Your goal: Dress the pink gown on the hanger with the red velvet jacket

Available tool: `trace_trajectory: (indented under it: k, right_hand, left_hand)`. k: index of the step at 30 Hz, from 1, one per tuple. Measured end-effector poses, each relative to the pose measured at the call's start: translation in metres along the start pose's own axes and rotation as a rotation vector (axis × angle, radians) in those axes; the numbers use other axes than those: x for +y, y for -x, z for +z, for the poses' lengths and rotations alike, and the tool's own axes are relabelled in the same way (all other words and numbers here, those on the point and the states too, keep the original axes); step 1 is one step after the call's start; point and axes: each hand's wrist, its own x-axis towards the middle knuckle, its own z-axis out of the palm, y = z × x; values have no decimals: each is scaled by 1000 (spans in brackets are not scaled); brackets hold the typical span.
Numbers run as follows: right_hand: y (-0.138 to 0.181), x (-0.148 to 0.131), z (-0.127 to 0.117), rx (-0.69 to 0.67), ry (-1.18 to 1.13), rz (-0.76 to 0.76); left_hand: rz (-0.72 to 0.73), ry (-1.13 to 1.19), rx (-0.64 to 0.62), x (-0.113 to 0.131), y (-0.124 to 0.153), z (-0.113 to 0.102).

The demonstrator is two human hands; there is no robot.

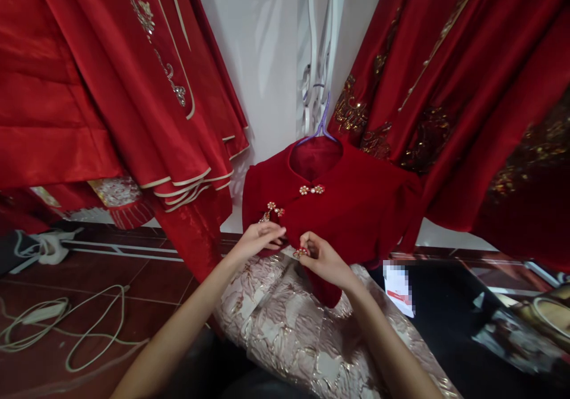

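Red embroidered gowns (133, 90) hang behind a red velvet jacket (351, 203) on a purple hanger (321, 127). Left hand (257, 238) and right hand (321, 259) both pinch the jacket's lower front edge, right fingers closed on a pearl clasp (300, 252).

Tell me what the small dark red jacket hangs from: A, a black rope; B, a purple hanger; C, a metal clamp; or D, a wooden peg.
B: the hook of a purple hanger rises out of the collar of the dark red jacket, while both hands work at its front edge.
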Motion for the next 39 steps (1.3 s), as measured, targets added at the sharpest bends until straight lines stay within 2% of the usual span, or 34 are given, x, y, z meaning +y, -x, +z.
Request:
trace_trajectory:
  k: [2, 3, 6, 9, 15, 18, 24, 31, 33, 36, 38, 39]
  right_hand:
    - [4, -11, -7, -64, 23, 14]
    - [5, -15, -9, -93, 27, 23]
    - [7, -20, -11, -139, 29, 34]
    - [7, -17, -9, -140, 14, 37]
    - [6, -14, -6, -164, -21, 60]
    - [7, -14, -5, -176, -44, 68]
    - [7, -15, -5, -183, -36, 68]
    - [7, -12, -3, -181, -7, 63]
    - [7, -15, -5, -186, 6, 57]
    - [11, -22, -13, -273, 44, 50]
    - [15, -28, -22, -368, 94, 56]
    - [17, -31, -27, -404, 123, 59]
  left_hand:
    - [22, 159, 128, -2, -8, 2]
    - [39, 241, 147, -3, -13, 4]
    - [61, 424, 156, -5, -24, 12]
    - [2, 572, 179, -5, -29, 19]
    - [-40, 887, 173, 2, -24, 23]
    - [-42, 950, 197, 5, -21, 25]
    - [-53, 835, 251, 8, -25, 29]
    - [28, 626, 370, 8, -30, 32]
    - [4, 632, 335, 10, -28, 32]
    - [-41, 556, 154, 23, -24, 30]
    - [42, 347, 55, 39, -24, 29]
    - [142, 194, 46, 47, -24, 30]
